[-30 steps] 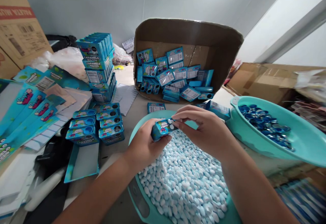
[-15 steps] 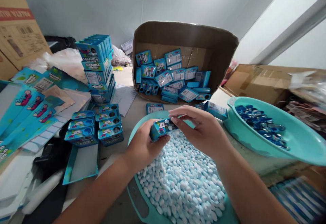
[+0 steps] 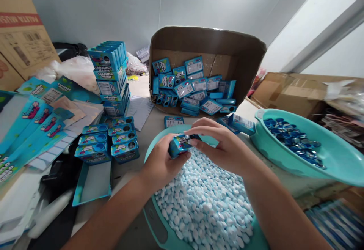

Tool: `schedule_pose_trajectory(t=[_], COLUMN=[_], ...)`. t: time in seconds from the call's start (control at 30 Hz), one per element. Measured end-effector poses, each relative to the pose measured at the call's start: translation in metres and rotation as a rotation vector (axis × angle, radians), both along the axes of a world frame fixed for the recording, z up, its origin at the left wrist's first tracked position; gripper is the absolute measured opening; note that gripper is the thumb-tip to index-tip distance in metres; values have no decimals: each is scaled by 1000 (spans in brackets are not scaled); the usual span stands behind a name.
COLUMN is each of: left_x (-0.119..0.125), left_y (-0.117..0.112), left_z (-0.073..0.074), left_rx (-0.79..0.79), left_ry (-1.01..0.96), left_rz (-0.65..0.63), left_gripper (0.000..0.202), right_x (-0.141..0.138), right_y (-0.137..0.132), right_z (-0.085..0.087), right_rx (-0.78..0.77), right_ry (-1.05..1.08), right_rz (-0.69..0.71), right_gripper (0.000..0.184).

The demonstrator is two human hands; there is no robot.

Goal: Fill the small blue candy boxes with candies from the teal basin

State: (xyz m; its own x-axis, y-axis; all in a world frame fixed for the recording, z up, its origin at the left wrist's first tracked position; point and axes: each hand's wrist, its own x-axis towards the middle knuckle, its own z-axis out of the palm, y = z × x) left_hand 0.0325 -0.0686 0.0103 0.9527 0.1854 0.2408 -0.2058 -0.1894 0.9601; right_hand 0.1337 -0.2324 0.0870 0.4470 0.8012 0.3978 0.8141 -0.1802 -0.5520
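My left hand is wrapped round a small blue candy box, held over a teal basin heaped with pale blue and white candies. My right hand reaches across from the right, its fingertips pinched at the round opening on the box's top. Whether a candy sits under those fingertips I cannot see.
Several filled blue boxes sit in rows to the left, behind them a tall stack of boxes. A tipped cardboard carton holds more boxes. At right a teal bowl holds dark blue caps. Flat printed cartons lie far left.
My right fingertips have shifted a little left along the box's top. The white candy seen at the opening a second ago no longer shows. Both hands stay over the basin.
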Motion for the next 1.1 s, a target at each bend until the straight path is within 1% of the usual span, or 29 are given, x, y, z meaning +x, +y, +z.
schedule_pose_trajectory(t=[0.1, 0.27, 0.37, 0.43, 0.5, 0.6, 0.7, 0.77, 0.83, 0.9, 1.0, 1.1], left_x=[0, 1, 1, 2, 3, 2, 0, -2, -3, -3, -3, -3], left_y=[0, -1, -1, -1, -2, -2, -3, -4, -6, -7, -8, -7], left_z=[0, 0, -1, -1, -1, 2, 6, 7, 8, 9, 11, 11], left_rx=[-6, -21, -23, -42, -71, -115, -163, -224, -308, -357, -354, -358], left_ry=[5, -4, -12, -12, -8, -2, -42, -104, -157, -176, -152, -163], left_rz=[-4, -14, -12, -8, 1, 16, 55, 89, 115, 147, 169, 142], left_gripper=[33, 32, 33, 32, 31, 32, 40, 46, 46, 47, 51, 53], right_x=[-3, 0, 4, 5, 6, 6, 10, 15, 20, 25, 26, 24], right_y=[2, 1, 1, 2, 3, 4, 6, 8, 10, 12, 14, 13], right_z=[0, -1, -3, -6, -9, -11, -13, -16, -22, -27, -32, -33], right_rx=[0, 6, 8, 21, 30, 22, 48, 68, 57, 25, -9, -24], right_ry=[-37, -81, -50, 28, 164, 384, 534, 589, 551, 457, 389, 324], right_rz=[10, -64, -106, -122, -140, -144, -142, -180, -244, -280, -246, -227], right_gripper=[21, 20, 23, 26, 30, 49, 57, 61, 65, 66, 61, 56])
